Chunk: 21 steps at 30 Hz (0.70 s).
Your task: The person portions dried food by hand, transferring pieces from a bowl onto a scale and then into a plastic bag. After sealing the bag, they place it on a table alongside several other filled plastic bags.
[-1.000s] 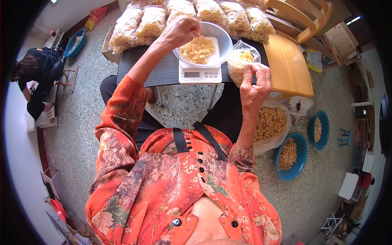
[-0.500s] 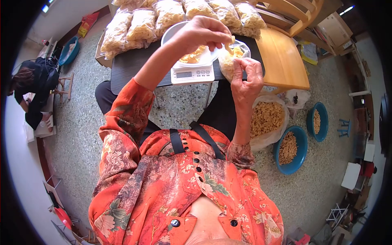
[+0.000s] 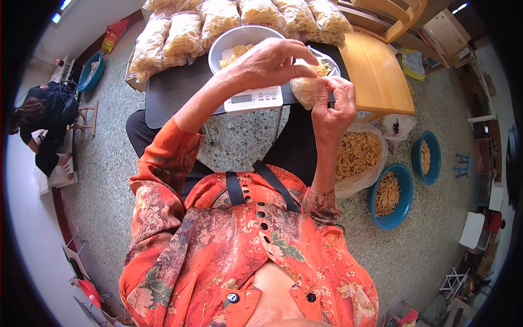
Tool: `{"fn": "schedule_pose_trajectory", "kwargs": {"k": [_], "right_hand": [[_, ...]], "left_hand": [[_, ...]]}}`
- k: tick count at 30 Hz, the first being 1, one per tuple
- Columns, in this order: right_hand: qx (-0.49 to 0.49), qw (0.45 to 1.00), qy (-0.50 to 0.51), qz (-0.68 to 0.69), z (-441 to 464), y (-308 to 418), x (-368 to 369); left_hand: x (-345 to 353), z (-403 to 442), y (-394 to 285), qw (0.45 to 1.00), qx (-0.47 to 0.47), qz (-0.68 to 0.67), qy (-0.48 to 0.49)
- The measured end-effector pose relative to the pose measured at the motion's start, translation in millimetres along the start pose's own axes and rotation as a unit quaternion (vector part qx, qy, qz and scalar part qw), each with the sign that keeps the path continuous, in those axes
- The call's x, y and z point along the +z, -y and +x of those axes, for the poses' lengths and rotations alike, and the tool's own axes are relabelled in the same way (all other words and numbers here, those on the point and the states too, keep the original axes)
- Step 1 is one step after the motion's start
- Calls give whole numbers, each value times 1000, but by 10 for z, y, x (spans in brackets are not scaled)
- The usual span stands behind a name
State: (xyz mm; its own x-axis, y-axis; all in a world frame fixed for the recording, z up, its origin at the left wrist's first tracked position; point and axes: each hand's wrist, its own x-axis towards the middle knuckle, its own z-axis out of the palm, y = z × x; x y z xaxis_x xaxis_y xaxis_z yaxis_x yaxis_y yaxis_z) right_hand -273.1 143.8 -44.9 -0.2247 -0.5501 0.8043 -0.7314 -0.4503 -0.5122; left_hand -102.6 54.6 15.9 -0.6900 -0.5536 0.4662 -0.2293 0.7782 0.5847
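Observation:
My left hand (image 3: 269,64) reaches across the white scale (image 3: 255,98) to the mouth of a clear plastic bag (image 3: 305,94). Its thumb and forefinger curl together at the bag's opening; what they pinch is hidden. Pale yellow dried pieces (image 3: 322,68) show inside the bag. My right hand (image 3: 333,106) pinches the near rim of this bag between thumb and fingers. On the scale rests a white bowl (image 3: 217,48) with some yellowish pieces in it, partly covered by my left hand.
Filled bags (image 3: 220,23) line the far side of the dark table (image 3: 169,90). A wooden chair (image 3: 376,76) adjoins it on the right. Below stand a lined container of dried pieces (image 3: 357,155) and blue basins (image 3: 391,196). A person (image 3: 52,109) sits at far left.
My left hand has come down to the bag's mouth; the pale piece it held up earlier is no longer visible in its fingers. My right hand still pinches the bag's rim.

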Motion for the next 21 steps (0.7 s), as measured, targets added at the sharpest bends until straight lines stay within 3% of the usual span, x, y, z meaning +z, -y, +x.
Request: {"fn": "schedule_pose_trajectory", "kwargs": {"k": [9,10,13,14,17,19,20,21], "right_hand": [[-11,1000,-14,-3,25,11,-47],[-5,1000,-9,-6,30,16,-56],[-1,1000,-4,-13,34,8,-49],[-2,1000,-3,-12,39,13,-49],[14,1000,-11,-15,17,19,-50],[9,1000,-15,-14,12,-7,-34],[8,1000,-15,-11,10,1,-30],[5,1000,-9,-16,12,11,-28]], "left_hand": [[198,1,-15,993,33,69,86],[217,16,12,993,-4,53,102],[108,57,66,995,10,11,102],[-105,107,-140,979,-116,-27,167],[-283,72,147,982,-95,-165,12],[-430,12,487,991,-97,-87,-23],[-535,-25,432,986,-165,5,-11],[-549,-89,574,986,-165,8,-12]]}}
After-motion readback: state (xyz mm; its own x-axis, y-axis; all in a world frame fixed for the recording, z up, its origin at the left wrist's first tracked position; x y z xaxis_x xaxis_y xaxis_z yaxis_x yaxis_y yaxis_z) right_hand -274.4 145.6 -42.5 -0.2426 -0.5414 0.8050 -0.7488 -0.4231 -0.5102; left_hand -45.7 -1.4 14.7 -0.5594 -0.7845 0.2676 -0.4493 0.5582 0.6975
